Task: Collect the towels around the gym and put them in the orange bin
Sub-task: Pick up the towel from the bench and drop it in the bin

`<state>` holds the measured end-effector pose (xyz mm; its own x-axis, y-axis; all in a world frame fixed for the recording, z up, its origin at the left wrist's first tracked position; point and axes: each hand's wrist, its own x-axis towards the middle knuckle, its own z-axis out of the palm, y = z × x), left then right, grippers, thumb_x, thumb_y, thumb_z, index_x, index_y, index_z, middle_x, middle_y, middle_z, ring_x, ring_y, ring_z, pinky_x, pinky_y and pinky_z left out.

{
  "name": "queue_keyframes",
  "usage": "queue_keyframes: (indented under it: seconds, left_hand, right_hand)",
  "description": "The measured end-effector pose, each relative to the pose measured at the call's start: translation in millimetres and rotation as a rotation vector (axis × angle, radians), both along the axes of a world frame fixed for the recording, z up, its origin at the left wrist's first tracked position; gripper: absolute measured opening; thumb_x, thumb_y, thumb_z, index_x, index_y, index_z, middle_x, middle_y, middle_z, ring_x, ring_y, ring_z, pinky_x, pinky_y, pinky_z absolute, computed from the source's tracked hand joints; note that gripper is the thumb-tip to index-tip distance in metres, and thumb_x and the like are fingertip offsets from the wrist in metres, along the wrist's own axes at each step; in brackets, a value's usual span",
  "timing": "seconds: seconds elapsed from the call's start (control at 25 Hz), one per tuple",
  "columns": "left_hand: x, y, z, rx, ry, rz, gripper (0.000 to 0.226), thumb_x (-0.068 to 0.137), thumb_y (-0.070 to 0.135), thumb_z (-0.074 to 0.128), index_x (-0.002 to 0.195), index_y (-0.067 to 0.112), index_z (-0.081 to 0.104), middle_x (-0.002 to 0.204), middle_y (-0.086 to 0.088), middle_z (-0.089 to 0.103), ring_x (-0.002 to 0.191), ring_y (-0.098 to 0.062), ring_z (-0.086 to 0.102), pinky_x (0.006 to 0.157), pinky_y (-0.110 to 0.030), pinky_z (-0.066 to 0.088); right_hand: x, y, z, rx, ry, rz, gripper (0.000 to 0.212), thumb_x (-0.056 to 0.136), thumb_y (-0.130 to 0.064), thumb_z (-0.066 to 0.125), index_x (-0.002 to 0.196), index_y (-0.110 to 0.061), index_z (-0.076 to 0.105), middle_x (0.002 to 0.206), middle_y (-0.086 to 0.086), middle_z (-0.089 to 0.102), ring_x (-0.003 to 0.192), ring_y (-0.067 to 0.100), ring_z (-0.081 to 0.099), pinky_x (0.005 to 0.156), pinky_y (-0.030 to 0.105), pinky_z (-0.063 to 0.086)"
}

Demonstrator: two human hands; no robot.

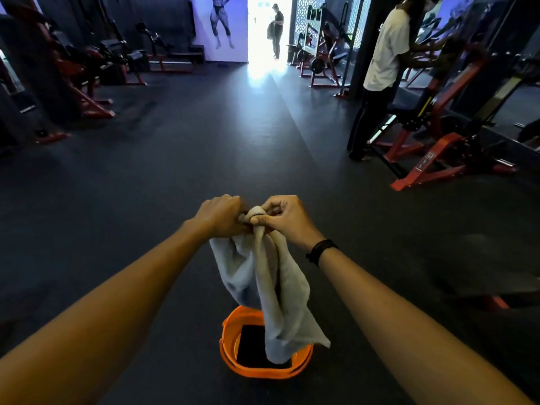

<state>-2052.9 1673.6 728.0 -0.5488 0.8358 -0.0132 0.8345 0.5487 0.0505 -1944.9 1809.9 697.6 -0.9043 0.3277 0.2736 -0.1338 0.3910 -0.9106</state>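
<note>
A pale grey towel (263,276) hangs from both my hands, bunched at its top. My left hand (219,214) grips the bunched top from the left, and my right hand (285,218) pinches it from the right, thumb across the cloth. The towel's lower end dangles into the orange bin (229,334), which stands on the dark floor right below my hands. Something black lies inside the bin.
Red-framed gym machines line the left side (87,92) and the right side (432,159). A person in a white shirt (382,54) stands at the right machine. Another person (277,30) stands in the bright doorway far ahead. Dark rubber floor (204,141) stretches between.
</note>
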Motion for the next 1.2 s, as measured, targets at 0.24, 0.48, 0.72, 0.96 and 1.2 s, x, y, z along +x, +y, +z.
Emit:
queue_keyframes:
  seconds: [0.24,0.48,0.72,0.96,1.2]
  left_hand:
    - [-12,-13,7,0.574,-0.421,0.123,0.015,0.082,0.035,0.065,0.068,0.031,0.067,0.066,0.007,0.064,0.065,-0.002,0.061,0.061,-0.026,0.048]
    - [0,-10,26,0.972,-0.792,0.171,0.029,0.092,0.024,0.06,0.064,0.015,0.06,0.063,0.003,0.065,0.058,-0.003,0.062,0.056,-0.016,0.049]
    - [-17,-21,20,0.918,-0.824,0.221,0.027,0.091,0.029,0.062,0.087,0.003,0.068,0.079,-0.009,0.071,0.072,-0.013,0.069,0.065,-0.025,0.056]
    - [-35,-34,4,0.796,-0.8,0.306,0.021,0.084,0.023,0.072,0.091,0.004,0.066,0.079,-0.006,0.063,0.07,-0.012,0.06,0.063,-0.023,0.05]
    - [-60,-49,0,1.04,-1.112,0.682,0.026,0.076,0.006,0.077,0.092,0.016,0.059,0.099,-0.011,0.06,0.087,-0.023,0.06,0.062,-0.032,0.054]
  right_hand:
    - [15,20,-37,-0.05,-0.323,0.082,0.032,0.077,-0.026,0.079,0.094,0.0,0.068,0.09,0.017,0.07,0.083,0.026,0.067,0.079,0.044,0.057]
    - [22,2,-61,-0.168,-0.818,0.022,0.036,0.093,-0.034,0.056,0.106,-0.001,0.063,0.088,0.015,0.07,0.073,0.026,0.067,0.08,0.049,0.057]
    - [4,-3,-48,-0.862,-0.729,0.141,0.035,0.096,-0.038,0.05,0.109,-0.006,0.058,0.098,0.012,0.062,0.09,0.025,0.062,0.081,0.042,0.055]
    - [-24,13,-32,-1.11,-0.127,-0.218,0.015,0.096,-0.011,0.051,0.083,-0.008,0.056,0.074,0.008,0.063,0.069,0.015,0.062,0.064,0.027,0.056]
    - [-17,37,-18,-0.953,-0.031,-0.362,0.035,0.09,0.011,0.049,0.117,-0.01,0.05,0.096,0.015,0.058,0.076,0.021,0.06,0.055,0.025,0.056]
